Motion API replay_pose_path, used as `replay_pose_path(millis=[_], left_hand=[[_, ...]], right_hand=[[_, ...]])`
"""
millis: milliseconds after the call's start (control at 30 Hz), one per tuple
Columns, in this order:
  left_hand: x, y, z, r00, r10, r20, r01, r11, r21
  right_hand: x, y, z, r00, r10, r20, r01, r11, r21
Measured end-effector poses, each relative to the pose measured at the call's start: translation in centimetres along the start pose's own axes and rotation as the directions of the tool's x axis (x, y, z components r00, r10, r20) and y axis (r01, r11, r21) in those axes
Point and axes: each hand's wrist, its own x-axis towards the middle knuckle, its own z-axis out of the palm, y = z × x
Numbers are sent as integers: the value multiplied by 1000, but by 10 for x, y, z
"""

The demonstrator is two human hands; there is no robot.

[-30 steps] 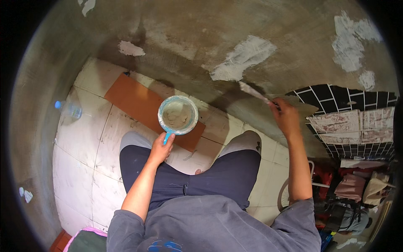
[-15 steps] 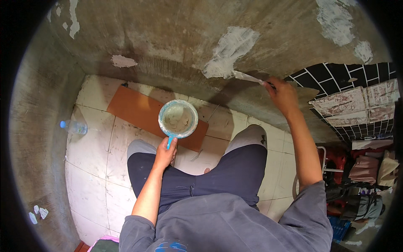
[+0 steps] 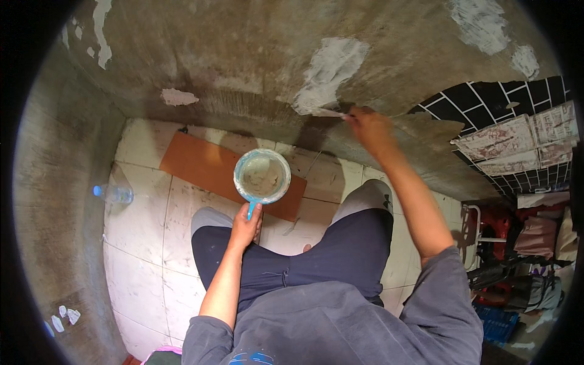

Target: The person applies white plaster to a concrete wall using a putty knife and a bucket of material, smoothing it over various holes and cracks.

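Note:
My left hand grips the blue handle of a round pot with pale putty inside, held over my lap. My right hand is closed on a putty knife, slightly blurred, whose whitish blade lies at the lower end of a fresh white patch on the grey-brown plastered wall ahead of me. Smaller patches, one pinkish, others white, mark the same wall.
An orange board lies on the tiled floor beyond my knees. A plastic bottle stands near the left wall. On the right are black wall tiles, printed sheets and a pile of bags and clothes.
My right hand and knife have moved left along the wall to the bottom of the central patch. The pot stays in my left hand. The view has shifted somewhat.

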Motion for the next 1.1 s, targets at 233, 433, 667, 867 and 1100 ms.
replay_pose_path(millis=[233,433,667,867,1100], left_hand=[[-1,-7,-6,1000,-8,-24,7,999,-36],[4,-3,4,1000,-6,12,6,1000,7],[1,-4,-4,1000,-14,3,15,999,-42],[2,-2,0,1000,-2,5,2,1000,-28],[1,-1,0,1000,-1,1,1,999,-32]], right_hand=[[-17,17,-62,998,-42,39,38,995,93],[0,2,-27,999,-42,-13,43,997,61],[-15,29,-92,991,88,103,-104,981,162],[-47,24,-48,966,199,165,-250,884,396],[-99,-18,43,910,238,338,-412,452,791]])
